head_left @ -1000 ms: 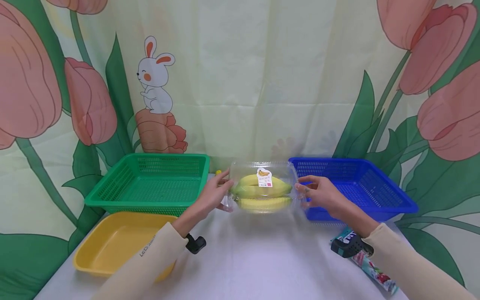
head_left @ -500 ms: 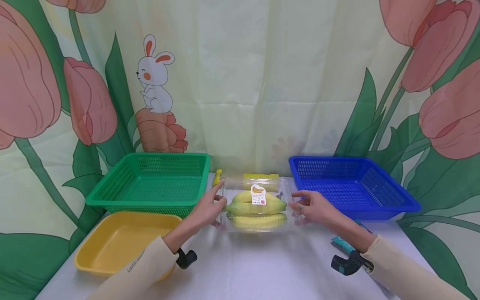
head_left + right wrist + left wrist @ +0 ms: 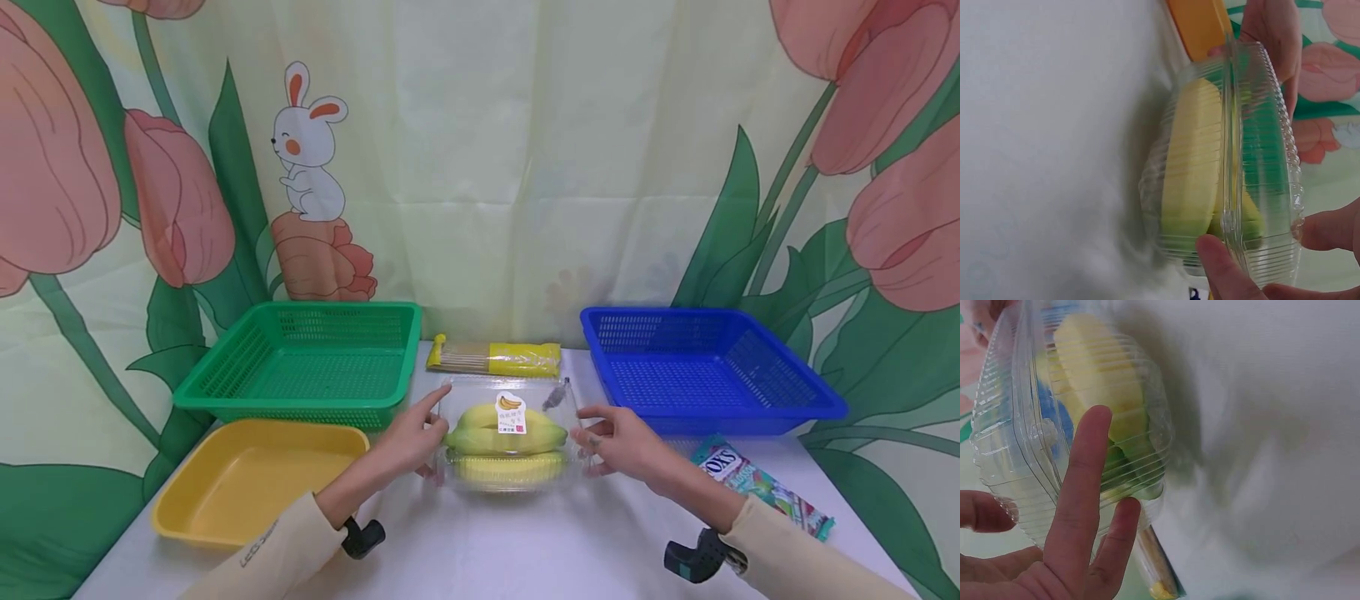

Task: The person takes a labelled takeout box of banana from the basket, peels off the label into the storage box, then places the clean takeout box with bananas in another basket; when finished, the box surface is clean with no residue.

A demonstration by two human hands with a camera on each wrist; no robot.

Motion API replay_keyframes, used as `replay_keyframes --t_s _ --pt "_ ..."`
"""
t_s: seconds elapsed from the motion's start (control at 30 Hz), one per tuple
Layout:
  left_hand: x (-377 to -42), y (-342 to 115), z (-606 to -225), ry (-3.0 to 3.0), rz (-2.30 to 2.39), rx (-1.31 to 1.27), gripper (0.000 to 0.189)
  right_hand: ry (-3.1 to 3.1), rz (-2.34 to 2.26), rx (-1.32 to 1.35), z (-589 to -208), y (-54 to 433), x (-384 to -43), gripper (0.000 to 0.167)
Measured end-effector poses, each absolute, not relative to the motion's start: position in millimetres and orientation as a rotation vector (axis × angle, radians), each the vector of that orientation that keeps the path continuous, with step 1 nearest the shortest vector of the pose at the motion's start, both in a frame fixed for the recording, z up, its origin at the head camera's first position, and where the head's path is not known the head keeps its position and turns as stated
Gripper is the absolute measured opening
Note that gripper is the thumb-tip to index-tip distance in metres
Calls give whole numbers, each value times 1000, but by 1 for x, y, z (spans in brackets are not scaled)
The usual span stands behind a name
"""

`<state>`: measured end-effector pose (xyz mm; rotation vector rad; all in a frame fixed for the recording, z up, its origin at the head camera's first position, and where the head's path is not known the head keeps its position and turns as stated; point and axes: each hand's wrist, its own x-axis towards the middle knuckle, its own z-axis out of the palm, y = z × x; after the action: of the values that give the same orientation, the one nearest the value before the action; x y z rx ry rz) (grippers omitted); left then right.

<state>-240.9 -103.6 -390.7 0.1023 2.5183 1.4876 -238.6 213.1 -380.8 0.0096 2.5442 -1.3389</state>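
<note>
A clear plastic clamshell box with a banana-printed white label is at the middle of the white table, with yellow-green bananas inside. My left hand grips its left end; in the left wrist view two fingers lie along the ribbed wall. At the opposite end, my right hand holds the box between thumb and fingers, also visible in the right wrist view beside the clamshell's seam. Whether its base touches the cloth I cannot tell.
Behind the box lies a yellow-ended pack of noodle-like sticks. Left are a green basket and a yellow tub. Right are a blue basket and a FOX'S packet, beside my right forearm. A patterned curtain hangs behind.
Both hands have brought the box down and nearer to me, slightly left. The yellow pack behind it and the whole FOX'S packet have come into view.
</note>
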Motion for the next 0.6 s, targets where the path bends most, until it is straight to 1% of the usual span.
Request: replay_keyframes --t_s 0.33,0.6 --pt "-235 -104 -399 2505 1458 134 68 2540 -1319 58 -389 213 -235 53" --pt "-232 -103 -404 2560 1414 143 66 2529 -1333 69 -396 213 -235 52"
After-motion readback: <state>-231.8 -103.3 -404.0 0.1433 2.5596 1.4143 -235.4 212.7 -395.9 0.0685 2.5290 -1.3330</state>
